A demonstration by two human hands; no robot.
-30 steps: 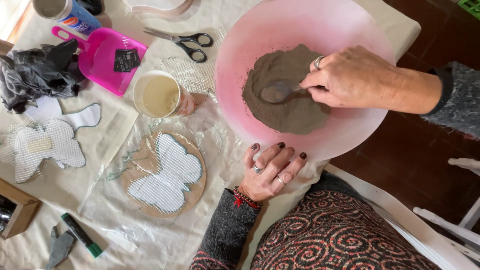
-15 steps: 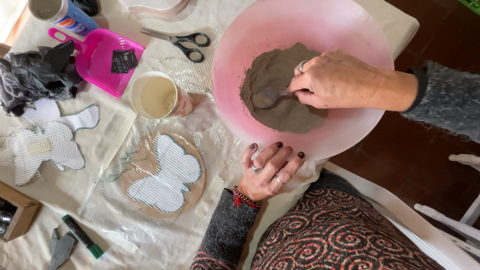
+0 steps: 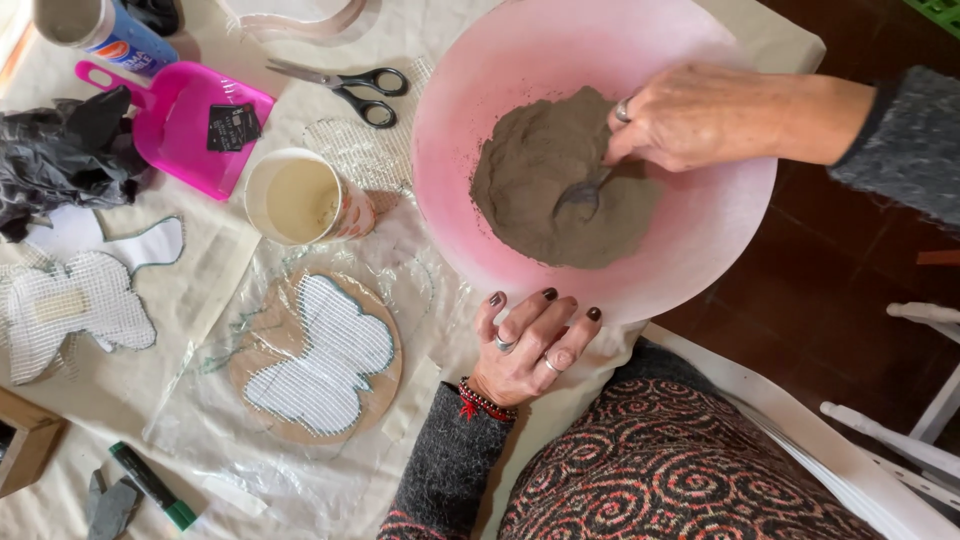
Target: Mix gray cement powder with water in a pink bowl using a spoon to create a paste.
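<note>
**Mixing grey paste in pink bowl**

Right hand (image 3: 705, 115) is closed around a spoon (image 3: 585, 192), its tip sunk in the grey paste (image 3: 560, 180) piled at the middle of the pink bowl (image 3: 480, 90). Left hand (image 3: 525, 340) lies open, fingers spread, fingertips touching the bowl's near rim, holding nothing. To mix well: scrape from the edges inward, keep the rim pinned down. Cup (image 3: 300, 200) and mesh butterfly (image 3: 320, 365) sit left.

A home craft table — scissors (image 3: 345, 88), mesh cutouts (image 3: 75, 305), paper-covered tabletop (image 3: 130, 385).
</note>
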